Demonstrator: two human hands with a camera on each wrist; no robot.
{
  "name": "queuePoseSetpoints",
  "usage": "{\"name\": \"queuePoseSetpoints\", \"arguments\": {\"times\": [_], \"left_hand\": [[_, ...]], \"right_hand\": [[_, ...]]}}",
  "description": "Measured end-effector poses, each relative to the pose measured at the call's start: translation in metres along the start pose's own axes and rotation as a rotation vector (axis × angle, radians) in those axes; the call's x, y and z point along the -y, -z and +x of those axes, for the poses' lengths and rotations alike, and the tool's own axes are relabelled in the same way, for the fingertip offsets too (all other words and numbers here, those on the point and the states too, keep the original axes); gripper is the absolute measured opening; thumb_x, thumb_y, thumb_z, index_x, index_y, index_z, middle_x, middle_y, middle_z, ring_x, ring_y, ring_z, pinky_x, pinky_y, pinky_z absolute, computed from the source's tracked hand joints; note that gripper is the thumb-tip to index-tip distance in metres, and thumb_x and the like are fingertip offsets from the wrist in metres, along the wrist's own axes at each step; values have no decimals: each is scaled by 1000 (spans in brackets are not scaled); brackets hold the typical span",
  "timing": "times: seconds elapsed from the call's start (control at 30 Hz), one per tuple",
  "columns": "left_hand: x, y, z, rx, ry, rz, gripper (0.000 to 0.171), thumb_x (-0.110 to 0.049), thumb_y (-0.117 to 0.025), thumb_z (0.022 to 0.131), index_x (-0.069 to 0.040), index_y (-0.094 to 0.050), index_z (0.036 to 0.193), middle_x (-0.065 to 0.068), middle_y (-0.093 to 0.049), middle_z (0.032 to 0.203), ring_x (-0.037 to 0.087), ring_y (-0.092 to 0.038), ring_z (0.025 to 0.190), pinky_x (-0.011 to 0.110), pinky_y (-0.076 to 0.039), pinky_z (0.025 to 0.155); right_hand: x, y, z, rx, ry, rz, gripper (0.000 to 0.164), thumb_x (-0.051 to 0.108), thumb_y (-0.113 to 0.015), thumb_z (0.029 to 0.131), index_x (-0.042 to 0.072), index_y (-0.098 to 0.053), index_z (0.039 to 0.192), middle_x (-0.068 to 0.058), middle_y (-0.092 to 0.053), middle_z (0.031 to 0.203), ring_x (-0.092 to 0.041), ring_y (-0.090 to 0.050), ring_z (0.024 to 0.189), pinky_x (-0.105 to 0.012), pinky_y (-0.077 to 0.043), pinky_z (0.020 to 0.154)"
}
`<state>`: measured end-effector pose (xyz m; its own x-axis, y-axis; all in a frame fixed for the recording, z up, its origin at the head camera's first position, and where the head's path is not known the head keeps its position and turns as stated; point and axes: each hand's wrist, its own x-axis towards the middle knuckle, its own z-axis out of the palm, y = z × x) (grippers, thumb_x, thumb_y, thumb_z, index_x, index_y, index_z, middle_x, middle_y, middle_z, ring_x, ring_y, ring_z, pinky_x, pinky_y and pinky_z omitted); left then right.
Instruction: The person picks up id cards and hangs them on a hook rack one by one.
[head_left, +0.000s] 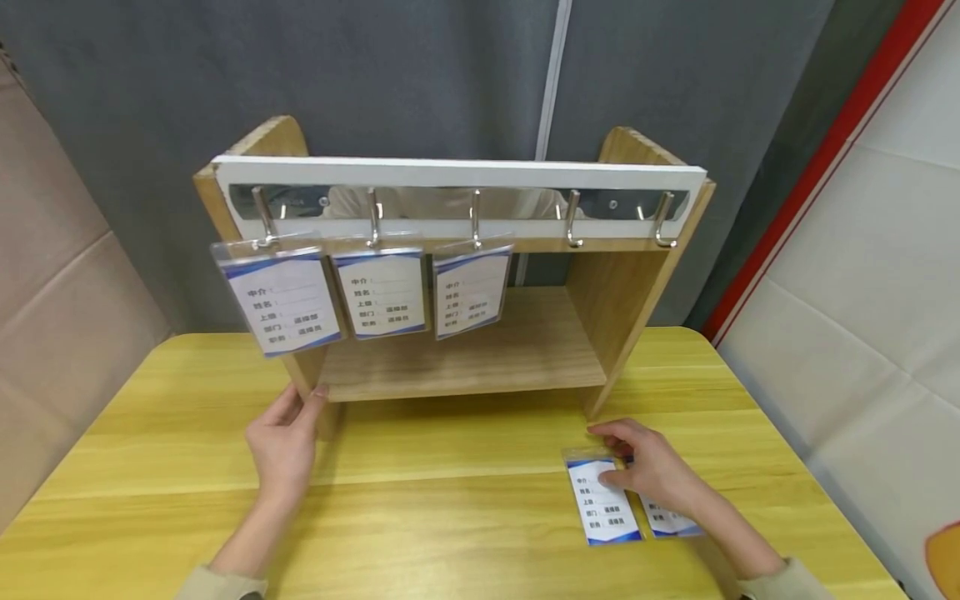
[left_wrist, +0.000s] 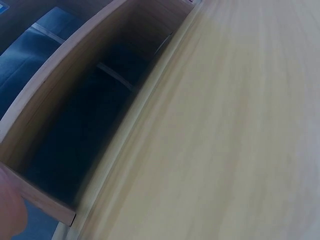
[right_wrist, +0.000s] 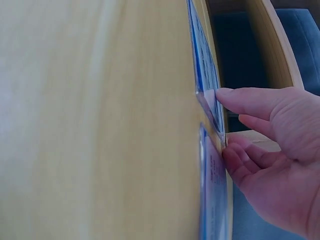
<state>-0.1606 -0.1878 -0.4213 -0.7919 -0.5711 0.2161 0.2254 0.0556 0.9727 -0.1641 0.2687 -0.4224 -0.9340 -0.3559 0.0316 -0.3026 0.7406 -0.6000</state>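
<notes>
My left hand [head_left: 285,446] grips the lower left side panel of a wooden shelf [head_left: 465,367], thumb on its front edge. Over at the right, my right hand [head_left: 656,471] is above two clear-sleeved name badges lying side by side on the table. Its thumb touches the left badge [head_left: 603,512], while the hand partly covers the right badge [head_left: 672,522]. In the right wrist view the thumb and fingers are apart, the thumb against one badge [right_wrist: 206,65]. Three more badges, the left [head_left: 285,300], middle [head_left: 381,292] and right [head_left: 471,287], hang from the shelf's hooks.
A white rail [head_left: 450,171] with a shiny metal strip and several hooks runs across the shelf's front. The fourth hook [head_left: 572,221] and the rightmost hook [head_left: 663,221] are bare. A grey partition [head_left: 420,75] stands behind the wooden table [head_left: 420,517].
</notes>
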Motion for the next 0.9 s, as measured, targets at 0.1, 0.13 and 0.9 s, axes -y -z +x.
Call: {"name": "queuePoseSetpoints", "arguments": {"times": [0.1,0.13,0.9], "left_hand": [[0,0,0,4,4,-1,36,-5,-73,94,0,-67,129,21,-63,126,-8,-68,94,15,-56,86],[-1,0,0,4,8,0,36,-5,-73,94,-1,-67,129,21,-63,126,-8,-68,94,15,-56,86],[-2,-1,0,4,13,-13,36,-5,-73,94,0,-67,129,22,-62,128,-3,-69,98,17,-57,88]], "right_hand": [[2,0,-1,-3,-30,-26,56,7,-89,79,6,-67,130,-8,-65,123,-21,-63,103,-37,-60,87],[3,0,-1,-1,-42,-33,56,7,-89,79,5,-67,130,-8,-65,122,-21,-63,102,-39,-60,87],[5,3,4,35,-133,-49,47,7,-90,78,4,-71,120,0,-65,104,-17,-57,90,-33,-57,78]]}}
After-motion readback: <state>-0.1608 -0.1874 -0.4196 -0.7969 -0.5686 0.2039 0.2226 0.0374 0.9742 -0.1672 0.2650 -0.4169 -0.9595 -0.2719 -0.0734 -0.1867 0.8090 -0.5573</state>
